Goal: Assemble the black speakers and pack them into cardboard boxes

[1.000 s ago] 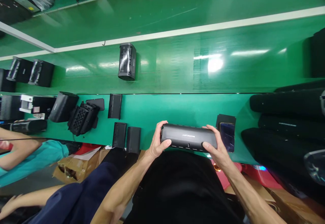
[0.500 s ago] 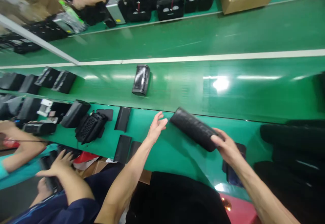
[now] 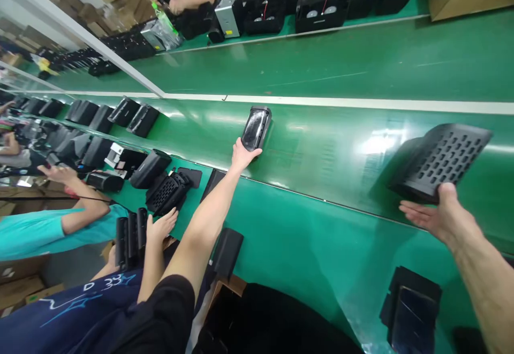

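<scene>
My left hand (image 3: 242,156) reaches far across to the green belt, its thumb and fingers around the near end of a glossy black speaker (image 3: 257,129). At the right, my right hand (image 3: 439,215) holds a black perforated speaker housing (image 3: 450,156) by its lower edge. The thumb lies on the housing's front, while the fingers stretch out beneath it. This housing is tilted, with its left side blurred. Below my right hand, a dark phone-like slab (image 3: 415,316) lies on flat black pieces on the green bench (image 3: 305,252).
Black covers (image 3: 227,252) lie beside my left forearm. Further left are a perforated black part (image 3: 166,193) and rows of black speakers (image 3: 142,120). A co-worker's hand (image 3: 160,228) is close to my left arm. A slanted white post (image 3: 120,65) rises beyond the belt.
My left hand has moved forward from empty air onto the glossy speaker. My right hand has swung out to the right with the black housing, whose perforated face now shows. The view has shifted.
</scene>
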The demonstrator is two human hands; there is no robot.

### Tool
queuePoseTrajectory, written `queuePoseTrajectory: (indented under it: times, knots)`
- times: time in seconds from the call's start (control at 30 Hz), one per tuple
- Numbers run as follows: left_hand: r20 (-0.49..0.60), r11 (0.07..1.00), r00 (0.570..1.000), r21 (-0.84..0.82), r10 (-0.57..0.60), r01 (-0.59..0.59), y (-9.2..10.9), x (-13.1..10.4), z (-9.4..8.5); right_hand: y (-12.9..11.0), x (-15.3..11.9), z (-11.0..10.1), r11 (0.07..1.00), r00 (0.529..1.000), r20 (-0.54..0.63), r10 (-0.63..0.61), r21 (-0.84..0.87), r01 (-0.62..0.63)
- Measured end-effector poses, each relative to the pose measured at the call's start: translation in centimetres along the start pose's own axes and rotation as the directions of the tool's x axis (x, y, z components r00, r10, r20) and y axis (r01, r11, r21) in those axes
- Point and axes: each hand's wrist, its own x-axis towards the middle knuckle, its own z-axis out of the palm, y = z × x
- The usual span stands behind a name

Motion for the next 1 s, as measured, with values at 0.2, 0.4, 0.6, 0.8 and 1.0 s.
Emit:
queuePoseTrajectory:
  times: [0.2, 0.4, 0.6, 0.8, 1.0]
  knots:
    - [-0.024, 0.994, 0.999, -0.11, -0.03, 0.027, 0.1, -5.0, 0.9, 2.1, -9.4, 3.7, 0.988, 0.994, -0.039, -0.107, 0.112, 0.11]
    - [0.129, 0.946, 0.987, -0.321, 0.096, -0.05, -2.2, -24.4, 4.8, 5.5, -18.3, 13.0, 0.963, 0.866, 0.498, -0.05, 0.255, -0.091]
    - [0.372, 0.949, 0.901, -0.293, 0.221, -0.111, -4.0, -36.8, 6.7, 10.4, -20.6, 10.4, 0.969, 0.929, 0.37, 0.007, 0.226, -0.097]
    - [-0.048, 0.863, 0.967, -0.464, -0.249, 0.199, -13.2, -37.0, 0.7, 12.6, -18.3, 4.5, 0.986, 0.927, 0.358, 0.11, 0.076, -0.146]
    - [-0.14, 0.502, 0.603, -0.714, -0.785, 0.488, -23.1, -39.0, -2.9, 12.4, -16.1, 2.5, 0.989, 0.93, 0.341, 0.133, -0.111, -0.101]
